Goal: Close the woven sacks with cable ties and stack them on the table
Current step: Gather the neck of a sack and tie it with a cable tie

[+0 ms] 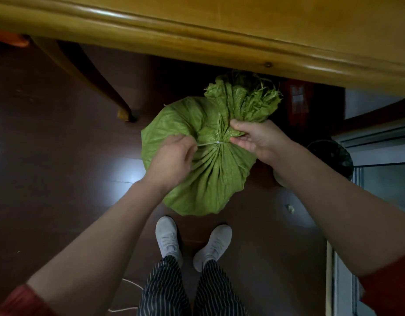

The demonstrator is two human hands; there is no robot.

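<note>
Green woven plastic, gathered into tight pleats, forms the neck of the full round sack (pixel 197 174) that stands on the dark glossy floor (pixel 60 156) just in front of your white shoes (pixel 167 238). A thin white cable tie (pixel 208 144) goes around this neck. Your left hand (pixel 172 158) has a clenched grip on the free tail of the cable tie, which runs straight between your fingers and the neck. Your right hand (pixel 256 137) has its grip closed on the bunched fabric just beyond the tie, thumb on top. The frayed open end of the sack fans out past this hand, under the edge of the yellow-brown wooden surface (pixel 197 30). No part of the sack touches the wooden surface.
</note>
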